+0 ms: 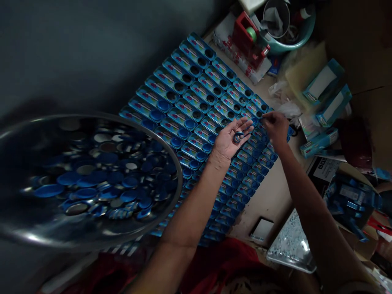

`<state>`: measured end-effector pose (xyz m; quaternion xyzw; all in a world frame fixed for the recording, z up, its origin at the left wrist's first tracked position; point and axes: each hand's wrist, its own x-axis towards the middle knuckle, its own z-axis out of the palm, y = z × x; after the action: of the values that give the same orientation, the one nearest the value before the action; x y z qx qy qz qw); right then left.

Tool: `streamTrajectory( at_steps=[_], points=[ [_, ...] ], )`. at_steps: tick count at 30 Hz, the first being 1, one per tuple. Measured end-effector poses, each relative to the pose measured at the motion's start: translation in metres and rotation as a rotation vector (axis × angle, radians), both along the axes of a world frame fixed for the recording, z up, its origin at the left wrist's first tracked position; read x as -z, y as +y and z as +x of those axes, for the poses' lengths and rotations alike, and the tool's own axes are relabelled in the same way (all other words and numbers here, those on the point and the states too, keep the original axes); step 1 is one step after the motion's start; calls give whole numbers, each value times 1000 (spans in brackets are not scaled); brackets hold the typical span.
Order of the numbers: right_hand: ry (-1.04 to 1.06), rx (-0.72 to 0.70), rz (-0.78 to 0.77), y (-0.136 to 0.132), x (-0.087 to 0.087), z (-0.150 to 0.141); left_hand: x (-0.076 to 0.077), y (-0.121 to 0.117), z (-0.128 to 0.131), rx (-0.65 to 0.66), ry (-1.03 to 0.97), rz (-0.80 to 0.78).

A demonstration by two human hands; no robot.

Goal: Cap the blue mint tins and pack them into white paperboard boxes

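My left hand [226, 141] is palm up above the rows, its fingers partly stretched out. Small round blue-and-silver discs [238, 136] rest in its palm. Just to its right, my right hand [277, 127] is closed in a pinch low over the far right rows; whatever lies between its fingertips is too small to make out. Beneath both hands lie many printed blue rectangular packs [196, 100] in tight slanting rows. Packs on the upper side show a dark round spot at one end, while those nearer me carry a blue disc there.
A large shiny metal bowl [180, 175] of loose blue and silver discs fills the left. At the upper right are a red tape dispenser [245, 36] and a teal basin [301, 45]. Blue boxes [324, 81], a metal tray [294, 245] and a phone-like slab [262, 228] lie rightward.
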<state>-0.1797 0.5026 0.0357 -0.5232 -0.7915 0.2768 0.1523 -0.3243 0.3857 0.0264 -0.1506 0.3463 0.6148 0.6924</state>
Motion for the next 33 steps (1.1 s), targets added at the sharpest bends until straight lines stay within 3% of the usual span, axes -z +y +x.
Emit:
streamTrajectory(
  at_steps=[5, 11, 15, 20, 24, 28, 33],
  points=[
    [-316, -53, 8, 54, 2, -21, 0, 9, -10, -26, -12, 32],
    [-562, -100, -61, 90, 7, -39, -2, 16, -15, -11, -53, 109],
    [-524, -127, 0, 70, -6, -37, -9, 9, -16, -20, -11, 68],
    [-90, -323, 65, -10, -27, -27, -12, -2, -14, -12, 36, 13],
    [15, -358, 6, -53, -21, -17, -8, -2, -2, 15, 30, -10],
    [6, -327, -26, -45, -7, -6, -4, 5, 10, 48, -29, -30],
    [-32, -2, 0, 24, -5, 0, 1, 15, 8, 21, -40, 28]
  ],
)
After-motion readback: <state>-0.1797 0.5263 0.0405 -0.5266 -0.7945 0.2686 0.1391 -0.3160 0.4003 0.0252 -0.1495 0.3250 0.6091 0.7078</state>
